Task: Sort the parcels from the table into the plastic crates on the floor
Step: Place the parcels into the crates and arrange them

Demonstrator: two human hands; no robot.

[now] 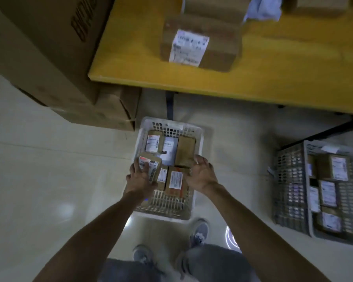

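While the left hand (140, 177) is held over the near left part of the white crate (171, 124), a small parcel (151, 165) is grasped in it: the grip is closed on the brown box, and the fingers are spread across its white label. A red band is seen at the label's top edge, but the print below is too blurred to be read. The right hand (202, 174) is seen above the crate's right rim, its grip slack and wide, with nothing held.

The white crate is set on the floor (49, 169), just in front of the yellow table (273, 78). Several brown parcels are packed inside it, among them a labelled parcel (154, 143) at the far left and a plain parcel (184, 151) at the far right; no text on them can be made out.

On the table a taped box (200, 45) is shown with a white shipping label, its lines illegible. A grey crate (289, 190) with more labelled parcels is placed on the floor to the right. Dark lettering is printed on the cardboard cartons (39, 47) at the left, but it cannot be read.
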